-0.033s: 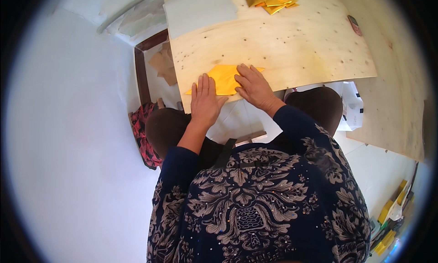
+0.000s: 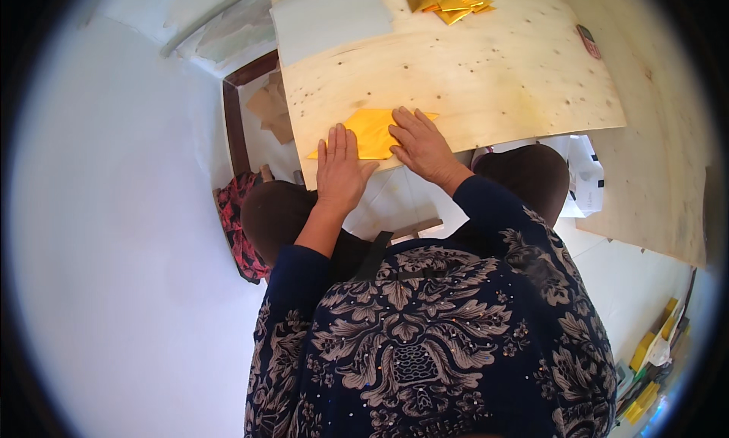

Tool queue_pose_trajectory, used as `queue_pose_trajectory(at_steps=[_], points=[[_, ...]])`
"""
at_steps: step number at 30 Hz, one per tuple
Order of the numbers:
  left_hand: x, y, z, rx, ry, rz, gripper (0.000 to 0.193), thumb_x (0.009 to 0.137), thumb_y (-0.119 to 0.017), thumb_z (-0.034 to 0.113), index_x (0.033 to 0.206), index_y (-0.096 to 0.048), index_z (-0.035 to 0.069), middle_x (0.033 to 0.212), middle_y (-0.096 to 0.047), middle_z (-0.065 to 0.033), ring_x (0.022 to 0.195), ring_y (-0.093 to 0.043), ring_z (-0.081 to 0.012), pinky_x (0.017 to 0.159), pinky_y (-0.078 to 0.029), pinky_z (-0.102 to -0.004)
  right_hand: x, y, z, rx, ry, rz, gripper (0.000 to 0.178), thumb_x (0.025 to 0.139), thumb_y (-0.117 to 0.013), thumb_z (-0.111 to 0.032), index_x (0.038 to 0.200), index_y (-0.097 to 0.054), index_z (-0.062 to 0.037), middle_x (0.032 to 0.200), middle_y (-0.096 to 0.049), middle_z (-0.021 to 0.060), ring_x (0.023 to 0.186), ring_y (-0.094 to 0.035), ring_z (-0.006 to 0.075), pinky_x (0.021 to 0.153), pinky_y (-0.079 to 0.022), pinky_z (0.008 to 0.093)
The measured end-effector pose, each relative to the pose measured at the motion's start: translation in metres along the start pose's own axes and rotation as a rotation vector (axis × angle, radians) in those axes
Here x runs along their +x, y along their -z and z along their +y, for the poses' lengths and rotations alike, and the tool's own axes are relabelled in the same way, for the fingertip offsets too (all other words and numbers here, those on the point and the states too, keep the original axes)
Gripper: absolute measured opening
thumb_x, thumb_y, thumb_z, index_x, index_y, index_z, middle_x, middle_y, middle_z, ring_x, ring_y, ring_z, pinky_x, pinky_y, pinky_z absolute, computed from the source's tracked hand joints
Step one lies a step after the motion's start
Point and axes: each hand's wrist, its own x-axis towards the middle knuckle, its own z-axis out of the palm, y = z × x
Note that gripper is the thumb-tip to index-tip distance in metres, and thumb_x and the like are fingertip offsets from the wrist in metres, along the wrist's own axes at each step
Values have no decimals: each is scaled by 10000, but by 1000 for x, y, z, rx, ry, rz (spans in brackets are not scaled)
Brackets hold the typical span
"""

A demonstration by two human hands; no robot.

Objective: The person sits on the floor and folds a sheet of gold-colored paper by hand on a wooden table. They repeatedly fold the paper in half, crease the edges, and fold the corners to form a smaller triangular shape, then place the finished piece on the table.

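A sheet of yellow-gold foil paper (image 2: 372,132), folded with pointed ends at left and right, lies flat near the front edge of the wooden board (image 2: 456,81). My left hand (image 2: 340,168) rests on its left part, the fingers stretched forward and the thumb out to the right. On the right part lies my right hand (image 2: 425,146), its fingers slightly bent and pressing the paper down. Neither hand grips the sheet. Parts of the paper are hidden under my fingers. Farther off on the board sits a pile of folded gold foil pieces (image 2: 448,1).
A pale grey sheet (image 2: 330,20) covers the board's far left corner. A small red and dark handheld device (image 2: 588,42) lies near the right edge. Brown paper (image 2: 271,108) is beyond the left edge, and a white bag (image 2: 586,178) is by my right knee.
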Motion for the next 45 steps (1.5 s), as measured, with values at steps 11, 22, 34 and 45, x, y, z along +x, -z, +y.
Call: queue_pose_trajectory(at_steps=[11,22,34,45], points=[[66,-11,23,-114,-192,27,601,986,-478,379,1475,-384,43,1569,-317,-138,1468,-253,-283,1202,-138,-468,-3,3,11,74,-40,-86,495,925,-597,-287,1333,-516,-19,1464,-447,182,1403,-369,306,1172,-251,443],[56,-23,30,-12,-94,49,660,960,-508,422,1494,-366,61,1592,-276,-127,1482,-214,-275,1202,-94,-487,-31,32,36,-250,-129,-198,598,958,-517,-422,1404,-477,-26,1522,-392,144,1453,-288,256,1197,-167,446],[37,-25,33,-17,-43,68,675,978,-484,445,1507,-329,57,1596,-258,-142,1486,-199,-298,1196,-91,-513,-16,9,0,-275,-199,-180,614,972,-482,-454,1415,-467,-30,1525,-387,149,1452,-292,264,1194,-174,448],[-13,1,-19,83,294,125,815,930,-514,543,1505,-307,3,1598,-239,-163,1499,-150,-297,1197,-47,-519,-20,6,4,-273,-140,-118,605,971,-506,-410,1413,-437,-3,1522,-374,165,1443,-296,294,1179,-202,465]])
